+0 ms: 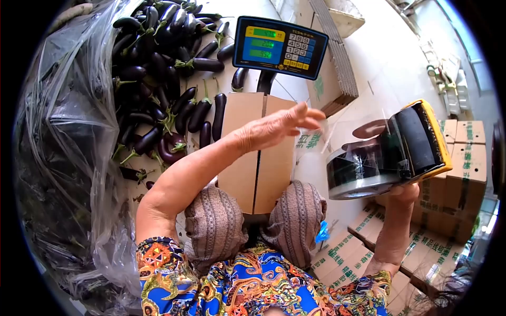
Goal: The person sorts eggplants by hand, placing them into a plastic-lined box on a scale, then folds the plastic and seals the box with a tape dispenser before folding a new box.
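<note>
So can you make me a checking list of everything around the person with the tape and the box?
Surface: pale floor, box standing on it by the scale.
Job's things: closed cardboard box between the knees; tape dispenser with clear tape pulled out toward the left hand.
Clutter: heap of eggplants; clear plastic sheet; flattened cartons; stacked printed cartons.
Hands: left hand over the box, fingers stretched out at the tape end; right hand holds the dispenser up.
Cables: nothing seen.
Surroundings: digital scale display, lit.
</note>
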A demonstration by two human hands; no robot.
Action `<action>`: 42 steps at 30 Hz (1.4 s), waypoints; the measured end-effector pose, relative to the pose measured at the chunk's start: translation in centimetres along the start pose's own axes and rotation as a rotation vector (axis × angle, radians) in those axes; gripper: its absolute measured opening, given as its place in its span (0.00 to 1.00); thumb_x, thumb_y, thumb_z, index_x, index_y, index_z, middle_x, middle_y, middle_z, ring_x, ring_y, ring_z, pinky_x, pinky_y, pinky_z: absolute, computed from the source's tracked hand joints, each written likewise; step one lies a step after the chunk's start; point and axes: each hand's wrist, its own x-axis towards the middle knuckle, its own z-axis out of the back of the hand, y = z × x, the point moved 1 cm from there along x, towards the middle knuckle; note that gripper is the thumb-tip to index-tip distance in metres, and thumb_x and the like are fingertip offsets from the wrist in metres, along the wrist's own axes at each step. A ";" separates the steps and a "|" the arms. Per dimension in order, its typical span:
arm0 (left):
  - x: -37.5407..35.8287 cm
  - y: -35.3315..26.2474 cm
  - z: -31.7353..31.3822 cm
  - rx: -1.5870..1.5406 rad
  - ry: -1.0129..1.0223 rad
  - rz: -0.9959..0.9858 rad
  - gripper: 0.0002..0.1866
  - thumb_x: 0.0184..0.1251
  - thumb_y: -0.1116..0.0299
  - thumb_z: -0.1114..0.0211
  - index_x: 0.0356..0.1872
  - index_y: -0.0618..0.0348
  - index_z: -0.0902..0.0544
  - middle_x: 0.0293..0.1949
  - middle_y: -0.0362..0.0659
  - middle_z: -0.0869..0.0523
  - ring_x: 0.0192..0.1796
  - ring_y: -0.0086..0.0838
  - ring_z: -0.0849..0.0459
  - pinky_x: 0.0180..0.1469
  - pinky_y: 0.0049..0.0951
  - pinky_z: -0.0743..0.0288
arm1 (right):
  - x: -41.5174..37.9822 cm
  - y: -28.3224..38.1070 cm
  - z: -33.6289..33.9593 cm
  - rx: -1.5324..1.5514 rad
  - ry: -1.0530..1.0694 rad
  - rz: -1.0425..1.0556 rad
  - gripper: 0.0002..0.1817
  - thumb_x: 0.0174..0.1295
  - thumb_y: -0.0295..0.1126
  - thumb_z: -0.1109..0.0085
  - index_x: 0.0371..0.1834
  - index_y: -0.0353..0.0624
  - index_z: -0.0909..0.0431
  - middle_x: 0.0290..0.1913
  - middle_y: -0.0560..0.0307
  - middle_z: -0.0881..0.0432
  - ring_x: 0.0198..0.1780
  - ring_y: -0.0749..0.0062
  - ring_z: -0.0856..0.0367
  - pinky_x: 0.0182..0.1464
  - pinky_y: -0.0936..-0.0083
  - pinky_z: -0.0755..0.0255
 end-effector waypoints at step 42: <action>-15.6 17.2 9.5 0.109 -0.961 0.028 0.05 0.71 0.68 0.33 0.40 0.58 0.16 0.29 0.29 0.19 0.30 0.12 0.24 0.31 0.16 0.30 | 8.3 2.5 -13.3 -0.511 0.509 -0.021 0.31 0.43 0.37 0.22 0.53 0.43 0.23 0.38 0.48 0.16 0.37 0.53 0.14 0.41 0.64 0.18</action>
